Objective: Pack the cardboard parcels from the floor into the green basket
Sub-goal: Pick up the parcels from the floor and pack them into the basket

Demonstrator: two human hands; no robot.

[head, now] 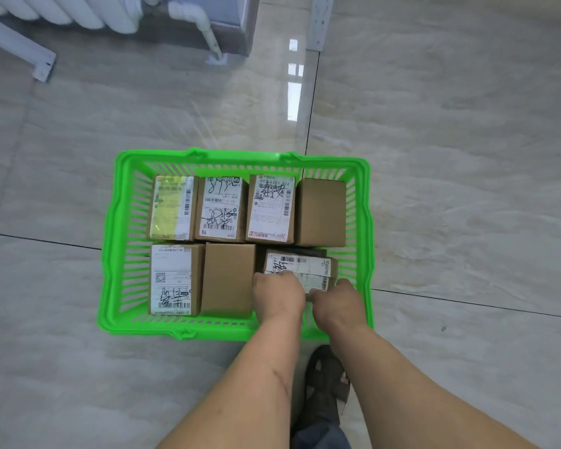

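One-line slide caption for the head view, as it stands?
Both hands, left hand and right hand, settle a labelled parcel into the near-right corner of the green basket beside six packed parcels.

Seven cardboard parcels (227, 280) lie flat inside the green basket (120, 222).

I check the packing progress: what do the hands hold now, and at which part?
Both hands, left and right, grip the near end of a labelled parcel in the green basket's near-right corner.

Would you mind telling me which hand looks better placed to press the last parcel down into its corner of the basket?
Left hand: it already rests on the labelled parcel, while the right hand holds its near edge by the green basket wall.
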